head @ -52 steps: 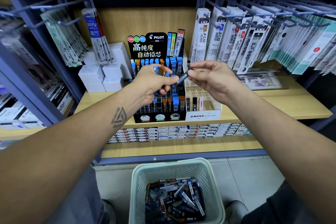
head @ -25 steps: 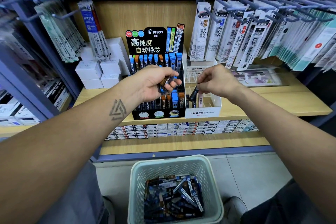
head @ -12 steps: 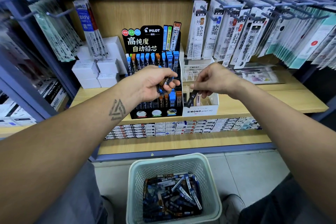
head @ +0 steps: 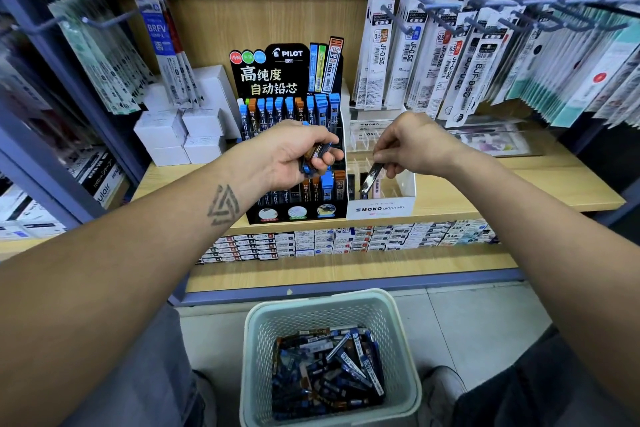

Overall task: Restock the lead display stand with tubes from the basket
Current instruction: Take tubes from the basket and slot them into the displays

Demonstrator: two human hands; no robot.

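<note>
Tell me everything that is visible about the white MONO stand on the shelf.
The white MONO stand looks like card with clear plastic dividers. It sits upright on the wooden shelf, against the right side of the black Pilot stand. Its front row holds only a few tubes. The right hand pinches a dark tube, tilted, its lower end entering a front compartment.
</note>
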